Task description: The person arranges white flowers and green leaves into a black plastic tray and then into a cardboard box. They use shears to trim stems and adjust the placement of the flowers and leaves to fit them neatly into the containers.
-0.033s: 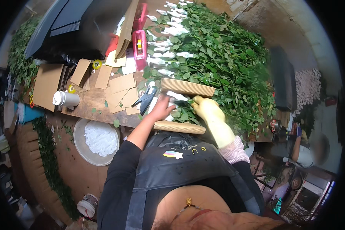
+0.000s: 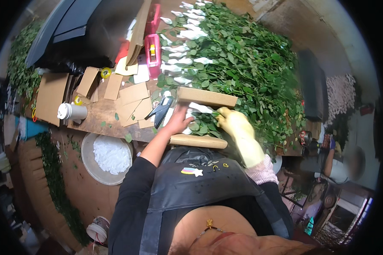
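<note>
Between two corrugated cardboard strips (image 2: 206, 97) lie leafy stems with white-sleeved flower heads. My right hand (image 2: 236, 123), in a pale yellow rubber glove, pinches the stem of one white-sleeved flower (image 2: 200, 108), just below its head. That flower lies sideways, its head toward the left. My bare left hand (image 2: 178, 121) is at the head end of the bunch, thumb apart from the fingers, beside the white sleeves; its fingertips are partly blurred near the cardboard. A dark-handled stapler-like tool (image 2: 161, 112) lies just left of this hand.
Leafy stems (image 2: 251, 59) with white-sleeved heads cover the table's far right. A pink tape dispenser (image 2: 153, 55), cardboard pieces (image 2: 134, 94) and a white lidded cup (image 2: 72, 111) stand leftward. Below the table edge sits a tub (image 2: 86, 158) of white sleeves. Another person (image 2: 336, 168) is far right.
The white-sleeved flower and my gloved right hand have shifted slightly to the right and nearer me. My left hand stays almost in place.
</note>
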The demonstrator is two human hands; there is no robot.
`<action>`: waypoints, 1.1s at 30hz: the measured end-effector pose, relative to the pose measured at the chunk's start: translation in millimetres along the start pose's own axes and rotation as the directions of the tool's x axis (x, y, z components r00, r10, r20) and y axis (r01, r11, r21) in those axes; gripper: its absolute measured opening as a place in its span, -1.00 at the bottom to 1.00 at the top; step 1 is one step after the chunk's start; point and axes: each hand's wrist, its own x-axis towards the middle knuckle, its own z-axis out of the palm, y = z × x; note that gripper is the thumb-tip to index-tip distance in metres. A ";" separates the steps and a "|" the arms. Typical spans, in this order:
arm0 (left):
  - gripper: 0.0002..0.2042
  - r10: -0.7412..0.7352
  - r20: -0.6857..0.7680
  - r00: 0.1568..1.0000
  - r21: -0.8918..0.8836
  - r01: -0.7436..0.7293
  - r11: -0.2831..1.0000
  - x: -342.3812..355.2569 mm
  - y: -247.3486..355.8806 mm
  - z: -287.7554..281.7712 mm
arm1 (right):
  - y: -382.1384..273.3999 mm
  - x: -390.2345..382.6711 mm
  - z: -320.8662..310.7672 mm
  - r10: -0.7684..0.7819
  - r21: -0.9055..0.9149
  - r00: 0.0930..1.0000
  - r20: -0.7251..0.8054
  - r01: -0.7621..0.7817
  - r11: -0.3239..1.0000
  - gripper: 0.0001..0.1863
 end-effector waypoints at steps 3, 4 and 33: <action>-0.43 -0.098 0.060 0.993 -0.026 0.100 0.995 -0.5 -1.4 1.6 | 44.6 -60.0 -47.0 -0.073 0.322 0.958 -0.278 0.165 0.932 -0.60; -0.42 -0.175 0.138 0.975 -0.034 0.181 0.983 2.4 9.3 -4.5 | 73.3 -76.1 -55.8 -0.087 0.415 0.868 -0.489 0.319 0.852 -0.55; -0.44 -0.152 0.135 0.979 -0.028 0.157 0.987 -1.6 -18.6 -3.6 | 617.4 -487.9 19.6 0.648 0.489 -0.599 -0.471 0.433 0.757 -0.54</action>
